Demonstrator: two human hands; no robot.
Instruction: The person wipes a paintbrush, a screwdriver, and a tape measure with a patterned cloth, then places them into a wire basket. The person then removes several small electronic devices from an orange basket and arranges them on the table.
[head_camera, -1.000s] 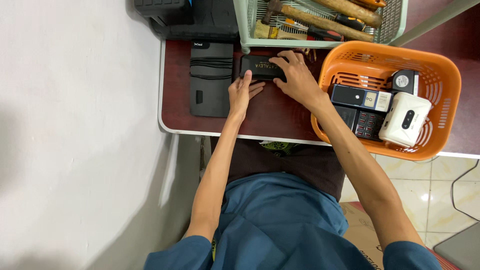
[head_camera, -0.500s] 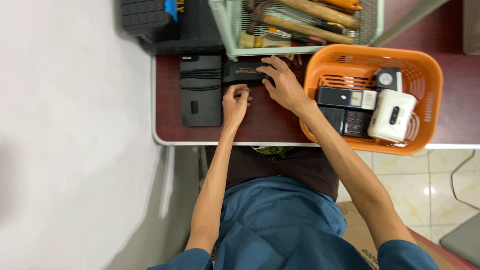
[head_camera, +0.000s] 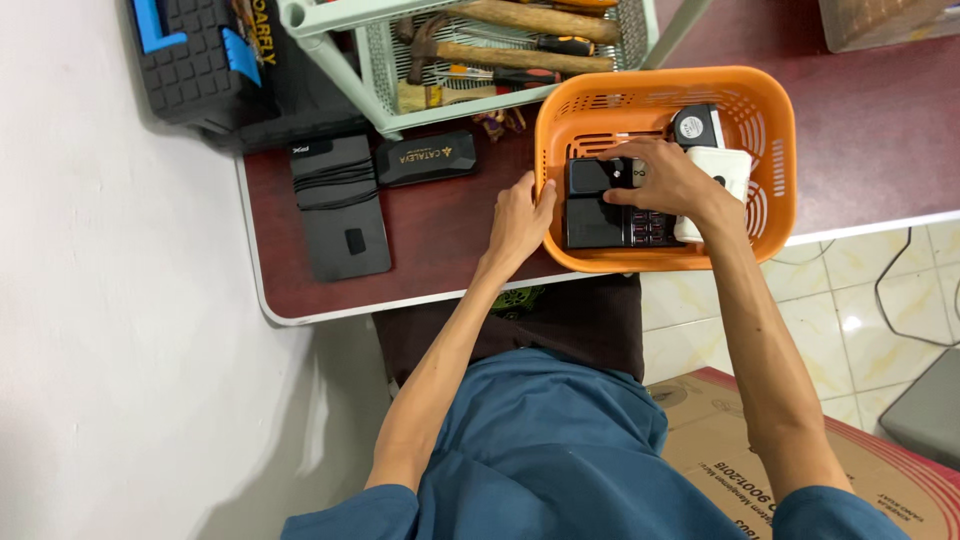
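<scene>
Orange basket (head_camera: 770, 150) of perforated plastic, standing at the front edge of the dark red table (head_camera: 450, 240), right of centre. Inside it: black rectangular devices (head_camera: 592, 205) along the near left side, a white box-shaped device (head_camera: 725, 170) to the right, a small round black-and-grey piece (head_camera: 692, 125) at the far side.

Right hand (head_camera: 665, 185) down inside the basket, fingers spread and bent over the top of the black devices, fingertips touching them; impossible to tell whether anything is actually gripped. Left hand (head_camera: 517, 222) outside the basket, pressed against its left wall, thumb hooked at the rim, fingers loosely curled, holding nothing else.

Left of the basket on the table: a slim black case (head_camera: 427, 158) lying flat, and beside it a larger black pouch (head_camera: 338, 205) with folds across its upper half. Behind them, a pale green wire tray (head_camera: 370, 80) with wooden-handled hammers (head_camera: 500, 52) and other hand tools. At the far left corner, a black toolbox with blue latches (head_camera: 200, 60). Below the table edge, a blue shirt, tiled floor and a cardboard box (head_camera: 720, 440) at lower right.
</scene>
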